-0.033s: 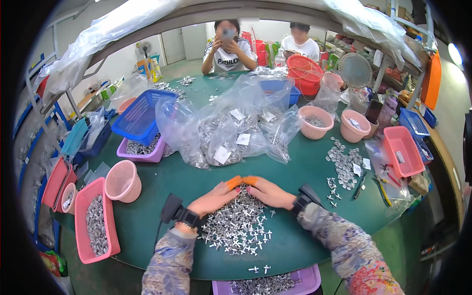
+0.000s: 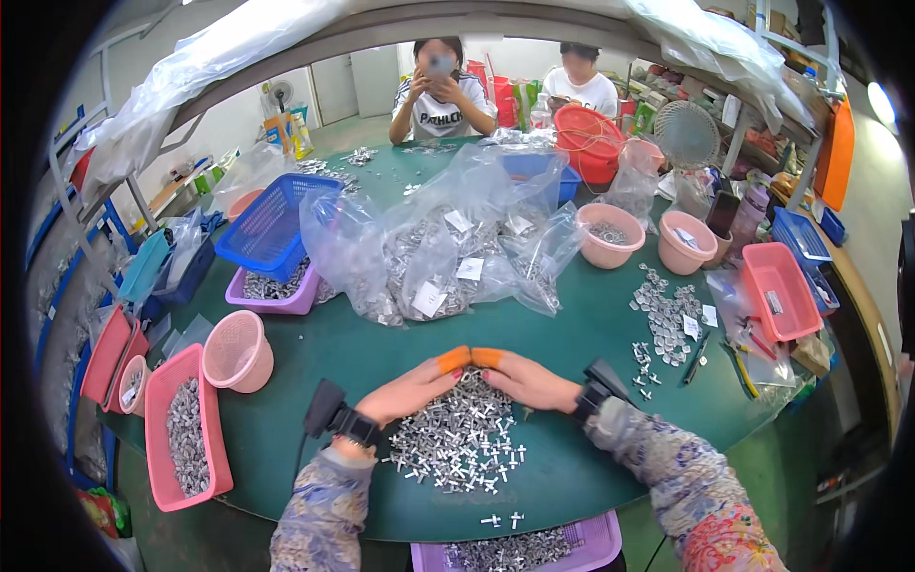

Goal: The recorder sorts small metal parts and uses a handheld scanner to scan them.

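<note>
A heap of small silver metal crosses (image 2: 453,434) lies on the green table in front of me. Around its far side curve my left hand (image 2: 415,389) and my right hand (image 2: 524,377). Their fingers are stretched out, and the orange-covered fingertips meet at the far tip of the heap. Both palms face inward against the crosses, with nothing gripped that I can see. Two loose crosses (image 2: 502,520) lie by the near table edge. Below that edge, a purple tray (image 2: 610,539) holds more crosses.
Clear bags of metal pieces (image 2: 419,257) lie beyond my hands. At left stand a pink bin (image 2: 217,458) of parts and a pink basket (image 2: 238,353). Flat metal pieces (image 2: 667,315), pliers (image 2: 743,370) and a red tray (image 2: 780,291) lie right. Two people sit across the table.
My wrists have spread slightly apart, and my fingertips have shifted a little toward me at the far tip of the heap. Everything else on the table stays put.
</note>
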Demonstrator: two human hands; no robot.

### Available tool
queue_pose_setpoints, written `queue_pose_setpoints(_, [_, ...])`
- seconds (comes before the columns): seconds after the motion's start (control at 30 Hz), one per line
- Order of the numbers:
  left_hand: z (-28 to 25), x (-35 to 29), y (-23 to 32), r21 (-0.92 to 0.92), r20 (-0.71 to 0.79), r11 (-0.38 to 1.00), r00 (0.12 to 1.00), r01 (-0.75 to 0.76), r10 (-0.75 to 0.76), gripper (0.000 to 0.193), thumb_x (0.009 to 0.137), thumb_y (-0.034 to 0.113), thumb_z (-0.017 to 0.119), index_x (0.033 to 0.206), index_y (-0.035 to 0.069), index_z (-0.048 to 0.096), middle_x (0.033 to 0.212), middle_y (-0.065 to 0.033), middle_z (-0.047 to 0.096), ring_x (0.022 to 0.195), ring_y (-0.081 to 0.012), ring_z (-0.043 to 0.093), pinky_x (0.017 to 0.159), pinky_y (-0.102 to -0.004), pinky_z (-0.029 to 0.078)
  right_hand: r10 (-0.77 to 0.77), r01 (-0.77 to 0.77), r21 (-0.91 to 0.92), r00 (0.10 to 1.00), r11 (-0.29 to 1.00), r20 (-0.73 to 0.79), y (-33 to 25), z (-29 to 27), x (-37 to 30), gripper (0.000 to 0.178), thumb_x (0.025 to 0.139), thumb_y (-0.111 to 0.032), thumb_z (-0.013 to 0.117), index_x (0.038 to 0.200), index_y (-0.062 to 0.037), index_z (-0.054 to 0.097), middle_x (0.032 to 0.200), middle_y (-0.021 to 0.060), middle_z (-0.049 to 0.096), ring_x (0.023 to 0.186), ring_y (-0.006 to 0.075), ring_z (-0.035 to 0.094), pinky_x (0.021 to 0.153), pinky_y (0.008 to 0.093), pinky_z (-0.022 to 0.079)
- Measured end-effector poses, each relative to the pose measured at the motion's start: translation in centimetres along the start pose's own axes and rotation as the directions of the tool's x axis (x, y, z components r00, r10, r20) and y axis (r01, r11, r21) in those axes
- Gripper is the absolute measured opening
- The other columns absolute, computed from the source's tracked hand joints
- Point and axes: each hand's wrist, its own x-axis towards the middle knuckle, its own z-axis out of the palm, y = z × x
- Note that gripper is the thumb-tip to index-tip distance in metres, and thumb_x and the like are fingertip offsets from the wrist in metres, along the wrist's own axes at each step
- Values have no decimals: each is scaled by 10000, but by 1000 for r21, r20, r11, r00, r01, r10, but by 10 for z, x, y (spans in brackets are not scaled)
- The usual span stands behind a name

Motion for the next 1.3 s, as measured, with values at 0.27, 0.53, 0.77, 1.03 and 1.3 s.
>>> queue_pose_setpoints(0.27, [51,-131,95,517,-184,844,982,140,-50,993,764,650,735,1522,110,386,1619,-197,206,1473,-564,48,1056,-820,75,-139,99,-462,989,881,-53,-77,30,-135,871,838,-577,708,1539,-187,368,1591,204,274,1482,485,181,1161,662,192])
queue_pose_setpoints(0.53, [107,-125,75,650,-225,727,970,220,-92,953,782,699,676,1541,203,382,1644,-174,166,1471,-567,24,962,-889,50,-144,47,-631,984,774,-104,-55,81,-129,717,924,-517,626,1549,-287,359,1580,213,291,1437,542,238,1137,665,237])
queue_pose_setpoints(0.77, [88,-108,77,621,-325,723,939,303,-114,973,807,636,696,1558,142,323,1632,-220,165,1473,-551,76,1016,-843,123,-69,-81,-496,959,865,-277,-54,61,-120,751,920,-403,667,1547,-150,341,1537,296,290,1393,558,294,1141,609,293])
queue_pose_setpoints(1.03, [155,-143,96,596,-184,798,983,93,23,690,856,430,728,1406,73,512,1565,-138,346,1453,-494,217,1117,-741,152,-158,59,-437,969,898,-193,-80,109,-156,429,864,-274,737,1211,-40,638,1400,286,462,1370,478,393,1135,559,344])
queue_pose_setpoints(1.3, [142,-149,94,517,-446,845,885,136,131,419,786,161,798,1181,86,678,1406,-131,524,1348,-433,406,1100,-618,319,-44,-53,-255,932,966,-360,-85,80,-154,439,853,-198,742,1272,-128,630,1324,129,548,1158,337,529,980,442,437])
